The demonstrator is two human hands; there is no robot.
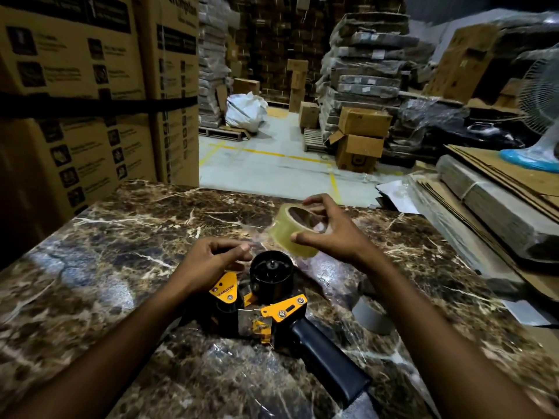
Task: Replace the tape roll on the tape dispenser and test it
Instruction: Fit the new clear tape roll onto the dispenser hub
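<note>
- I see 1 grey empty core (pixel 374 316) lying on the marble table (pixel 99 237).
- Printed cartons (pixel 90 86) stand left; 1 fan (pixel 541 116) stands right.

A person's hands work over a dark marble-patterned bench (pixel 121 237) in a warehouse. The right hand (pixel 332 234) grips a roll of clear tape (pixel 290 234), tilted and raised just above a yellow-and-black tape dispenser (pixel 263 300) that lies on its side with its black hub bare. The left hand (pixel 211 261) hovers at the dispenser's front end, fingers curled; what it pinches is blurred. A grey cardboard core (pixel 373 316) lies on the bench just beside the right forearm. Stacked cartons (pixel 90 86) and wrapped pallets (pixel 369 65) flank a floor marked with yellow lines (pixel 272 154).
</note>
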